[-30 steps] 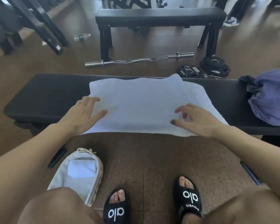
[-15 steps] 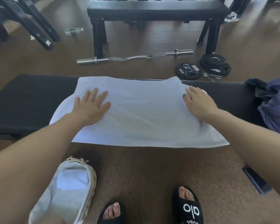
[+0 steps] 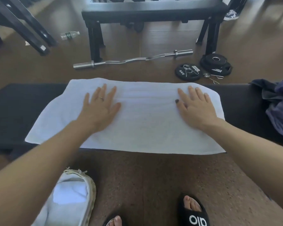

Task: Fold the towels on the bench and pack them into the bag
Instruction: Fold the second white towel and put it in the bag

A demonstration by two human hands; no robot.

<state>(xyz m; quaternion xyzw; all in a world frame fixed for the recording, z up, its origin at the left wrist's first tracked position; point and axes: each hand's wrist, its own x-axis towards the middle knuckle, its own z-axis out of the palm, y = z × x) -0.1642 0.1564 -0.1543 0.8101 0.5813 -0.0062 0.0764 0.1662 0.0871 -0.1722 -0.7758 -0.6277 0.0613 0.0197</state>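
Towel (image 3: 147,118) lies spread across the black table (image 3: 23,111), long side running left to right, its near edge hanging just over the table's front lip. I have both hands flat on it: left hand (image 3: 99,106) on the left half, right hand (image 3: 194,108) on the right half, fingers straight and splayed, palms down. Neither grip is closed on anything; both press the cloth only.

Bag (image 3: 75,198) sits on the floor below the table's left part, mouth open toward me, with one folded white towel (image 3: 70,193) already inside. Purple cloth (image 3: 281,110) is heaped at the table's right end, apart from the white towel; I take it for another item to fold, though I cannot tell its kind.

Judged step: smoothing before the next fold.

Risks from here:
- Near edge overhangs the lip. If I lift one end to fold without holding the other, the weight may drag the whole towel off onto the floor.
- Flat palms give no hold on the corners. A fold started from this pose could carry only the top layer and leave the edges misaligned.
- Left far corner looks slightly rounded or bunched; folding over it would lock in a lump, and a bulky fold may not fit beside the towel in the bag.
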